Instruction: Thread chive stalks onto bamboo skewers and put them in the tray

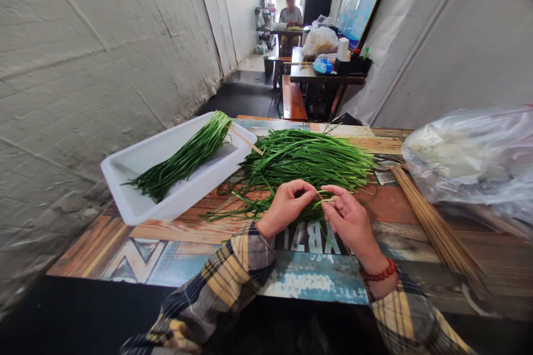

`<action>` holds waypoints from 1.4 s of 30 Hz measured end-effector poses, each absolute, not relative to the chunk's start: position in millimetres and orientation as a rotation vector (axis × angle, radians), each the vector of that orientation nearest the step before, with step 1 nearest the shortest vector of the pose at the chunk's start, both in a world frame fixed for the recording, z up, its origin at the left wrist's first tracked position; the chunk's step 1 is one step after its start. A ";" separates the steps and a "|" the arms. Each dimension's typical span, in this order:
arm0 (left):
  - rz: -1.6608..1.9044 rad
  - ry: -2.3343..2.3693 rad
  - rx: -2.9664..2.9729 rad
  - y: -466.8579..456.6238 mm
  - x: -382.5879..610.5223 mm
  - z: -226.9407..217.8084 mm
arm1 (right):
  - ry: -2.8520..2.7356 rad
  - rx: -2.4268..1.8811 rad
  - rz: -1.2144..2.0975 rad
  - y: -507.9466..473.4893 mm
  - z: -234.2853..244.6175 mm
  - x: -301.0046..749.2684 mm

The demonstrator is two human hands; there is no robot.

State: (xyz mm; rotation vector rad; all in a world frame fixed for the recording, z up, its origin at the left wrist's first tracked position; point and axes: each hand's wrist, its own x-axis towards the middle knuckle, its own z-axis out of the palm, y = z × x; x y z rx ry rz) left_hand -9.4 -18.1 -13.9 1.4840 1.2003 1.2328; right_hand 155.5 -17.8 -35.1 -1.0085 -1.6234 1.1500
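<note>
My left hand (289,205) is closed in a pinch on the tip of a thin bamboo skewer (318,194). Facing it, my right hand (350,224) pinches a pale-green garlic chive stalk (327,201) against the skewer, whose lower part shows under the palm. Just beyond both hands lies a big heap of garlic chives (310,158), with loose stalks spilling to the left. In a white plastic tray (119,183) on the left rests a bundle of chives (187,155) threaded near its pale ends on skewers (245,139) that stick out over the rim.
Bamboo skewers (437,222) lie in a pile on the patterned wooden table (175,260), beside a clear plastic bag (470,155) at right. Farther back stand another table (306,73) with bags and a bench (293,99). A person (290,14) sits at the far end.
</note>
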 end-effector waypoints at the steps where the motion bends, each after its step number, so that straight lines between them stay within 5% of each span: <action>1: 1.227 1.202 1.501 -18.1 -9.6 -13.9 | -1.629 -1.005 1.144 -17.9 -35.1 155.6; 27: 1.099 1.082 1.373 -22.0 -5.9 -12.4 | -1.648 -0.952 1.178 -18.3 -31.1 157.3; 36: 1.188 1.190 1.440 -21.1 -5.2 -11.3 | -1.809 -1.090 0.807 -23.9 -29.5 153.9; 42: 1.126 1.106 1.423 -24.4 -0.8 -12.6 | -1.697 -1.172 0.863 -39.4 -35.7 154.7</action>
